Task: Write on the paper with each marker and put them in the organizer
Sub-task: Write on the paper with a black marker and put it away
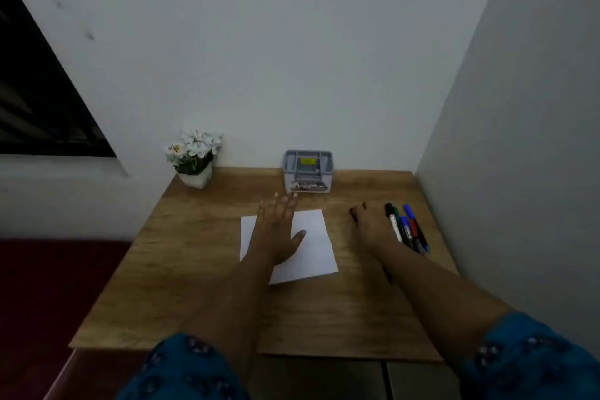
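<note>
A white sheet of paper (313, 247) lies in the middle of the wooden table (201, 286). My left hand (279, 227) lies flat on the paper with straight, spread fingers. Several markers (409, 230) with black, blue, red and green caps lie in a bunch at the right. My right hand (371, 221) rests on the table right beside the markers, touching the nearest one; its fingers curve down and I cannot make out a grip. A grey plastic organizer (308, 172) stands at the back against the wall.
A small white pot of white flowers (194, 157) stands at the table's back left corner. Walls close the table in behind and on the right. A dark red surface (48, 295) lies below the table's left edge.
</note>
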